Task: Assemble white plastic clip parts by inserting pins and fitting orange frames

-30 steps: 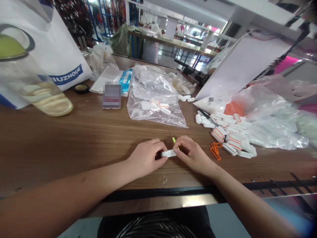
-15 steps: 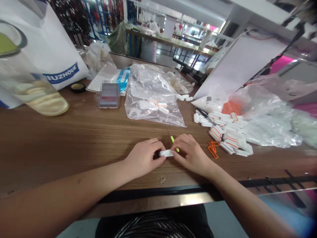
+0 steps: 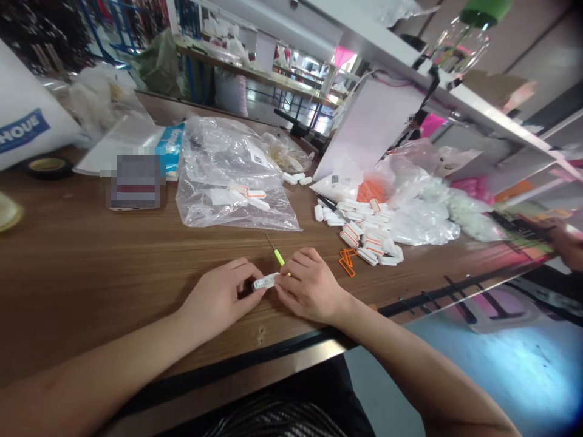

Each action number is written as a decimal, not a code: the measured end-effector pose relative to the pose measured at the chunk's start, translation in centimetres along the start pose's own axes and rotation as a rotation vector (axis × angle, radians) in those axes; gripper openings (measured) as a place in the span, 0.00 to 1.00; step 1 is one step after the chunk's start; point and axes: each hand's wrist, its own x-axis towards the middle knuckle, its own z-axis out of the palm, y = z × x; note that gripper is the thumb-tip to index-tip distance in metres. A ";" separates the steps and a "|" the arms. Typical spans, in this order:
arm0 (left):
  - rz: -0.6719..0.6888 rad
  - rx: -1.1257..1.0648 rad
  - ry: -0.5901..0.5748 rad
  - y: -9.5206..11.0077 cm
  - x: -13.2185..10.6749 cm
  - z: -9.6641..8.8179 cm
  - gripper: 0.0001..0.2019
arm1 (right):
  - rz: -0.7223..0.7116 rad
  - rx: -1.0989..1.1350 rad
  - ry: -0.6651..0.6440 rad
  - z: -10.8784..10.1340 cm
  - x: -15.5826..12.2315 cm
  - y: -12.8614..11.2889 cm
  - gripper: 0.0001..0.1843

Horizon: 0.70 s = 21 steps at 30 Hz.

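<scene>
A small white plastic piece [image 3: 265, 281] with fine marks along its side is held between my two hands, just above the table. My left hand [image 3: 223, 288] pinches its left end between thumb and fingers. The fingers of my right hand [image 3: 310, 285] close on its right end. Beyond my right hand lies a screwdriver [image 3: 279, 258] with a yellow-green handle, its thin shaft pointing away and its near end hidden by the fingers. Loose orange frames [image 3: 347, 262] rest to the right, beside a pile of white plastic pieces [image 3: 364, 227], some edged in orange.
A clear plastic bag [image 3: 218, 212] with a few white pieces lies at the back. Left of it are a phone [image 3: 135, 182] and a black tape roll [image 3: 48, 166]. Plastic bags [image 3: 419, 224] stand behind the pile. Another person's hand [image 3: 569, 243] shows at the far right.
The view has swung to the right, so the table's things sit further left and another person's hand shows at the right. Both hands keep hold of the white piece.
</scene>
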 end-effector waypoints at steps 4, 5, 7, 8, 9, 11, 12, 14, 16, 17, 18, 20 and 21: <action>-0.008 0.005 -0.004 -0.2 0.1 0.1 0.10 | 0.039 0.017 0.028 0.3 0.1 0.2 0.12; -0.007 0.002 -0.007 -0.2 0.1 0.1 0.10 | 0.039 0.017 0.026 0.4 0.2 0.3 0.12; -0.007 0.000 -0.008 -0.2 0.1 0.2 0.10 | 0.022 -0.004 0.011 0.5 0.4 0.2 0.13; -0.009 0.000 -0.008 -0.2 0.1 0.2 0.10 | 0.012 -0.020 -0.001 0.6 0.6 0.0 0.14; -0.012 0.000 -0.008 -0.2 0.1 0.2 0.10 | 0.006 -0.033 -0.011 0.6 0.7 -0.2 0.15; -0.021 0.001 -0.013 -0.2 0.1 0.1 0.09 | 0.011 -0.026 -0.017 0.4 1.0 -0.5 0.15; -0.024 0.004 -0.019 -0.1 0.1 0.0 0.09 | 0.023 -0.001 -0.013 0.2 0.9 -0.5 0.14; -0.027 0.012 -0.036 -0.2 0.0 -0.1 0.08 | 0.084 0.061 0.004 -0.6 0.3 0.4 0.11; -0.034 0.021 -0.057 -0.2 -0.1 -0.2 0.09 | 0.253 0.088 0.040 -2.2 -1.4 2.9 0.10; -0.041 0.024 -0.068 -0.3 -0.1 -0.2 0.09 | 0.407 0.067 0.076 -3.4 -2.8 4.8 0.11; -0.051 0.033 -0.072 -0.4 0.0 -0.2 0.10 | 0.621 0.022 0.103 -4.7 -4.3 7.0 0.11; -0.058 0.053 -0.080 -0.5 0.0 -0.1 0.11 | 1.151 -0.125 0.099 -7.7 -8.0 12.1 0.19; -0.060 0.065 -0.077 -0.7 0.0 0.0 0.11 | 1.274 -0.173 0.098 -9.2 -9.9 14.6 0.25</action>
